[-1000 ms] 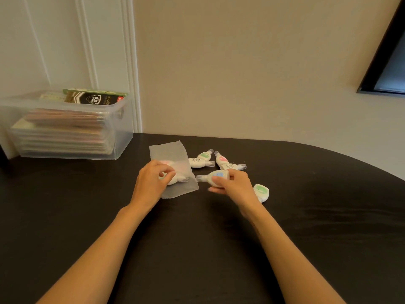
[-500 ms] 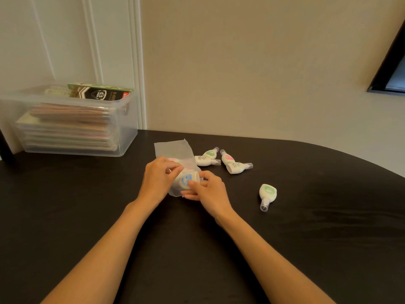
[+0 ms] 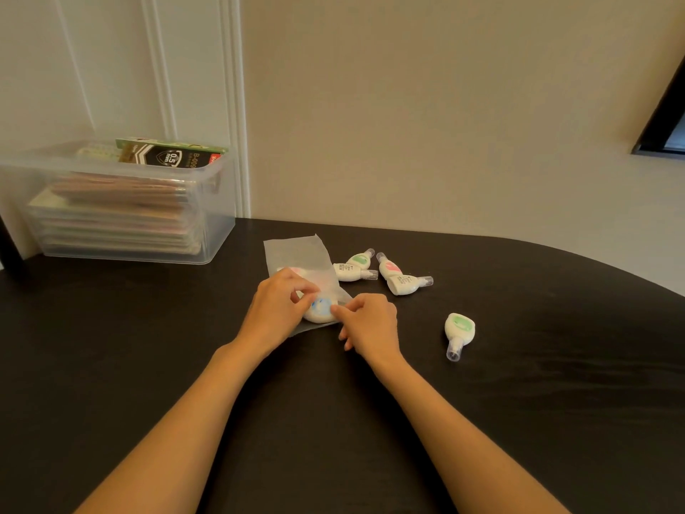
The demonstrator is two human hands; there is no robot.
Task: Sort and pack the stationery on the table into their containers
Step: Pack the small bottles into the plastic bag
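A frosted plastic bag (image 3: 296, 254) lies flat on the black table (image 3: 556, 365). My left hand (image 3: 276, 306) pinches its near open edge. A white correction tape with a blue label (image 3: 320, 309) sits in the bag's mouth, and my right hand (image 3: 370, 324) pinches its right end with thumb and forefinger. A pink-labelled tape (image 3: 293, 271) shows faintly inside the bag. Loose tapes lie to the right of the bag: a green one (image 3: 358, 259), a white one (image 3: 350, 272), a red one (image 3: 389, 268) and another white one (image 3: 404, 284). One more green tape (image 3: 459, 328) lies apart, further right.
A clear plastic bin (image 3: 122, 202) holding stacked flat packs and a dark box stands at the back left against the wall. The table's curved far edge runs behind the tapes. A dark window frame (image 3: 663, 116) is at the upper right.
My right hand carried the blue-labelled tape leftward from the table to the bag's mouth and has pushed it partly in. My left hand kept hold of the bag's edge.
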